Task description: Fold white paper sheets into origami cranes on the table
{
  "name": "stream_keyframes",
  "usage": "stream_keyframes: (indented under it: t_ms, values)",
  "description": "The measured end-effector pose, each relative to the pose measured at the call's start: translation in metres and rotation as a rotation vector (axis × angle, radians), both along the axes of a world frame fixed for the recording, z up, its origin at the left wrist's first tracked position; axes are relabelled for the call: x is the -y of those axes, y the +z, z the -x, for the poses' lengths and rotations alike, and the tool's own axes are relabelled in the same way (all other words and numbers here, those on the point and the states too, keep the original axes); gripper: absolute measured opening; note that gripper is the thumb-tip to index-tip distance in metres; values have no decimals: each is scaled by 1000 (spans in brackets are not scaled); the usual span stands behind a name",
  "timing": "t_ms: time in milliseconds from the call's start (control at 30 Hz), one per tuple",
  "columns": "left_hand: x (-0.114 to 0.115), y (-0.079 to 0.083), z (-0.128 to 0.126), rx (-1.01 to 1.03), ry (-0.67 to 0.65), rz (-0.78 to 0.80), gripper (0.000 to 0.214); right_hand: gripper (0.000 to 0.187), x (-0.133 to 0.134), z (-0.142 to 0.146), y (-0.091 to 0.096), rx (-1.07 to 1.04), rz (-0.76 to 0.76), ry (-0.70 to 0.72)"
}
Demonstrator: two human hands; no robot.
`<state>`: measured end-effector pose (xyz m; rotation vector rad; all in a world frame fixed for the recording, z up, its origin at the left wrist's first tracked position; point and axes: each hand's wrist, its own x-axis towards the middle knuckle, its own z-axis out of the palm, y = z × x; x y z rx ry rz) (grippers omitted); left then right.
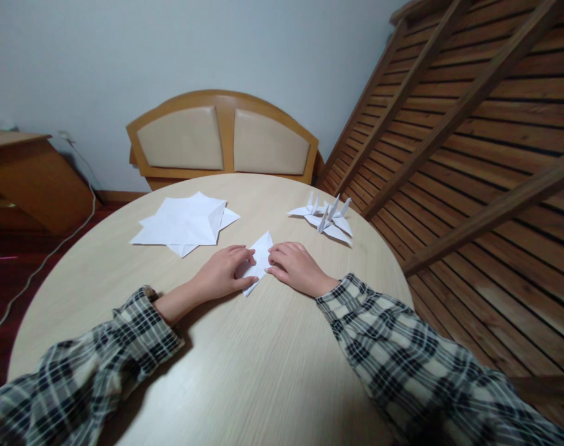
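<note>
A small folded sheet of white paper [262, 253] lies on the table between my hands, a narrow diamond-like shape slanting up to the right. My left hand [224, 271] grips its left side, fingers curled at the upper edge and thumb on the lower part. From the right, my right hand [297, 267] pinches the opposite edge with bent fingers and thumb. Some of the paper is hidden under my fingertips. Beyond my right hand stand several white paper cranes [327, 218] close together. Past my left hand is a loose stack of creased white paper sheets [184, 222].
All this rests on a round pale wooden table [245, 371]. Behind it stands a headboard [229, 139] with two cream panels against the wall. A slatted wooden frame [472, 148] leans at the right. At the left are a wooden desk [26, 179] and a white cable [44, 260].
</note>
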<state>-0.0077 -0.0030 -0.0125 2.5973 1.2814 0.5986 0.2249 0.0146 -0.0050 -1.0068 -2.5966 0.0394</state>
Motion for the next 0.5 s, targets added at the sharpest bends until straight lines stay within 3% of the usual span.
stream_keyframes:
  t_ms: [500]
  values:
    - [0,5,8,-65,-90,110,54,29,-1,-1,-4,-36,-54,-47]
